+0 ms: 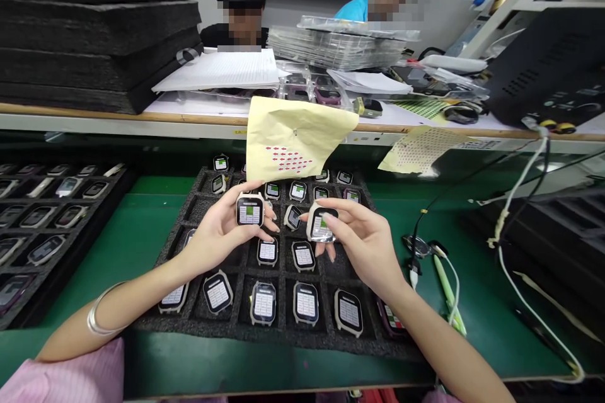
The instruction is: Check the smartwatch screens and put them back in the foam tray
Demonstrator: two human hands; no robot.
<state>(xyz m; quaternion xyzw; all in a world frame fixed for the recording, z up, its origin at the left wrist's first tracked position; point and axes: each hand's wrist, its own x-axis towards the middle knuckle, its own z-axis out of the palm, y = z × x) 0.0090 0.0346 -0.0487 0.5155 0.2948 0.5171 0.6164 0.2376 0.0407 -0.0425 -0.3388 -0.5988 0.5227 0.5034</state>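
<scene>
My left hand (220,233) holds a small watch body (249,210) with a lit grid screen, fingers pinched round its sides. My right hand (362,240) grips a second watch body (322,225), tilted, its screen partly green. Both hands hover over a black foam tray (189,318) whose pockets hold several more watch bodies with lit screens. A yellow sticker sheet (295,138) with red arrow labels hangs just behind the tray.
A second foam tray (70,245) of watch bodies lies at the left. Cables (508,220), a round charger puck (416,245) and a green pen (447,289) lie at the right. Stacked black foam (94,44) and two seated people are behind the shelf.
</scene>
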